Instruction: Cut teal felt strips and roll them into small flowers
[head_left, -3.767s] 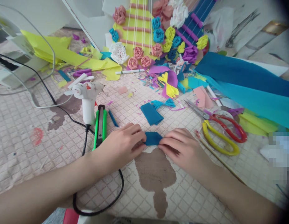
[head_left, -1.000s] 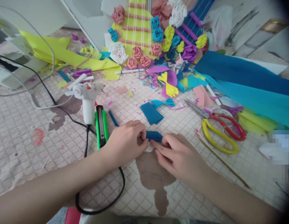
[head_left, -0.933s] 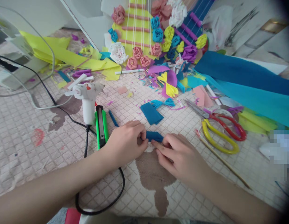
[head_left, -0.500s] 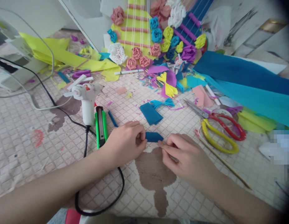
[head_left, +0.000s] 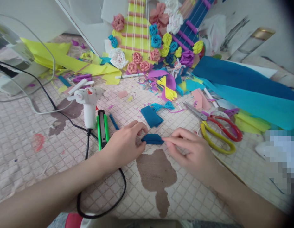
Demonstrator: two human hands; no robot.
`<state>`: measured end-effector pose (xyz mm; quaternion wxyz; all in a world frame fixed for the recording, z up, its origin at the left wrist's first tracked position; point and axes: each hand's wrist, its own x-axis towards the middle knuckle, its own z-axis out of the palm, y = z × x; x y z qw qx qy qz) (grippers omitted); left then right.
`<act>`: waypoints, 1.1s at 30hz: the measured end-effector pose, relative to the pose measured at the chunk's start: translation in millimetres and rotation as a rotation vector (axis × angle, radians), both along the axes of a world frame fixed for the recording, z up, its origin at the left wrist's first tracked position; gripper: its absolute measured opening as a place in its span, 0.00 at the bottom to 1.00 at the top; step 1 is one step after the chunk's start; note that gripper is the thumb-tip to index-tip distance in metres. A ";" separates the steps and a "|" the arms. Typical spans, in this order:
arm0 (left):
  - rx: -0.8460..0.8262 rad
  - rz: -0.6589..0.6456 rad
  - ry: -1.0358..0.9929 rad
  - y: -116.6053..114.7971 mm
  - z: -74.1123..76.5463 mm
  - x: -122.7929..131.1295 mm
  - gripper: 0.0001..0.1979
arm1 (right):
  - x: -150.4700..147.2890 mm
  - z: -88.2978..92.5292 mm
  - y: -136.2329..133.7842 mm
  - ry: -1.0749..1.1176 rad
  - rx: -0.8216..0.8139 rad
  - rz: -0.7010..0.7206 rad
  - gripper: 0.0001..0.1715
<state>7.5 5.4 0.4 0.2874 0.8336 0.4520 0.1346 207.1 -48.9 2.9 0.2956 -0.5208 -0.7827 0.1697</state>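
Note:
A small folded strip of dark blue crepe paper (head_left: 152,139) lies low over the tablecloth between my hands. My left hand (head_left: 126,141) curls around its left end, thumb and forefinger close to the tip; its other fingers are partly hidden. At the right end, my right hand (head_left: 191,148) pinches the paper between thumb and fingertips. Just beyond sits a wider folded blue paper piece (head_left: 151,116), touching a gathered light-blue paper bow (head_left: 163,106). A green utility knife (head_left: 102,128) and a white glue gun (head_left: 89,109) are left of my left hand.
Red-and-yellow-handled scissors (head_left: 218,129) lie right of my hands, near a thin stick (head_left: 229,169). The glue gun's black cord (head_left: 124,190) loops under my left forearm. Paper-flowered guitar shapes (head_left: 137,34) stand behind scraps; blue paper sheets (head_left: 244,79) spread at right.
The strip now shows a lengthwise fold and a pointed left end. My left thumb and forefinger have parted somewhat, and my right fingers have shifted along its right end. The view has turned slightly.

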 end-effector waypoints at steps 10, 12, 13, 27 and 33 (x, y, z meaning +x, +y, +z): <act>0.029 -0.084 -0.020 -0.7 -0.9 -3.2 0.13 | -8.3 -10.5 22.8 0.026 -0.094 0.035 0.13; 0.043 -0.099 -0.038 -0.9 -0.4 -4.0 0.15 | -15.6 -11.3 25.9 0.034 -0.134 0.022 0.11; 0.044 -0.104 -0.045 -1.0 -0.4 -4.3 0.16 | -19.0 -11.5 27.3 0.041 -0.161 0.000 0.10; -0.135 0.027 -0.366 2.9 3.5 -4.4 0.16 | -25.4 5.8 31.9 0.752 -0.504 -0.218 0.07; -0.267 0.000 -0.511 5.0 5.0 -4.3 0.14 | -38.0 15.3 38.5 1.021 -0.606 -0.231 0.09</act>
